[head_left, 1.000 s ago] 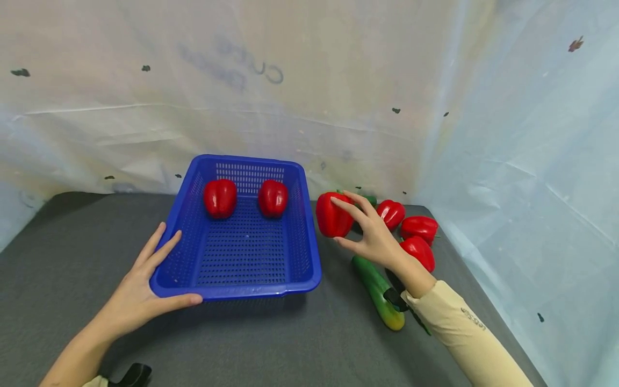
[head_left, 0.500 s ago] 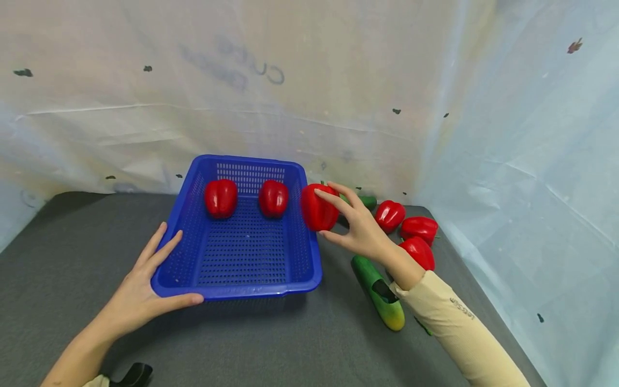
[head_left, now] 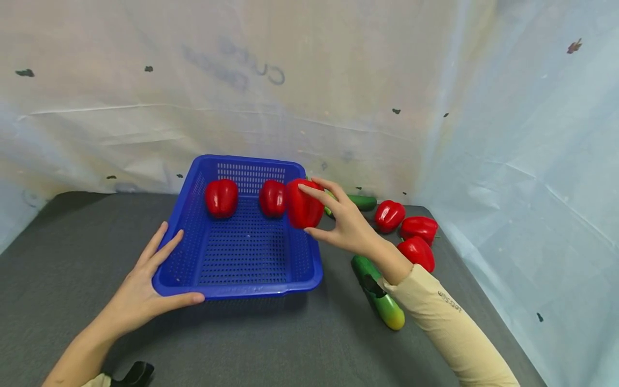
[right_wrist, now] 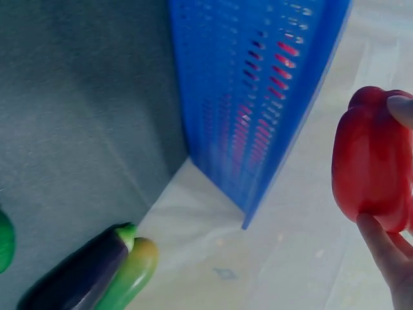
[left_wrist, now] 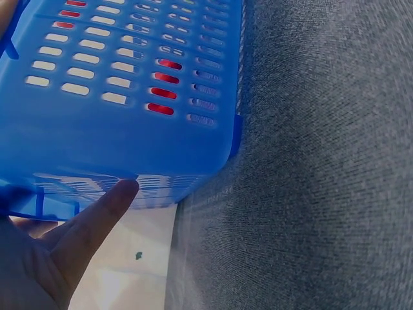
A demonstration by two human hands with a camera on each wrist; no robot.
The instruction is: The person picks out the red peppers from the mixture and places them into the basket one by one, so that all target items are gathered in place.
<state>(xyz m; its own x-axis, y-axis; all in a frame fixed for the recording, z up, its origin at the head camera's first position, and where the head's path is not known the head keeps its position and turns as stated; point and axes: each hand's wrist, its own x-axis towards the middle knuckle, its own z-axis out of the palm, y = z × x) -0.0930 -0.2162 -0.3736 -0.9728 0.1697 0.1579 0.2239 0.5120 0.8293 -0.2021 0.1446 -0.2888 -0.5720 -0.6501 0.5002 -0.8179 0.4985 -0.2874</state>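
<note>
A blue perforated basket [head_left: 237,292] stands on the dark grey table with two red bell peppers [head_left: 221,199] inside, near its back. My left hand [head_left: 137,290] rests against its front left corner, fingers straight and spread along the left side, thumb along the front rim. In the left wrist view a finger [left_wrist: 97,223] touches the basket wall. My right hand [head_left: 345,220] pinches another red bell pepper [head_left: 302,207] between thumb and fingers, above the basket's right rim. The right wrist view shows this pepper [right_wrist: 364,155] raised higher than the rim.
Right of the basket lie three red bell peppers [head_left: 418,229] and a green cucumber-like vegetable [head_left: 362,202]. Another, with a yellow end [head_left: 391,314], lies partly under the right forearm. An eggplant [right_wrist: 77,271] shows in the right wrist view. Plastic sheeting [head_left: 358,80] hangs behind the table.
My right hand has carried its bell pepper leftward and slightly up, from beside the basket to over its right rim. The left hand and basket stay nearly where they were.
</note>
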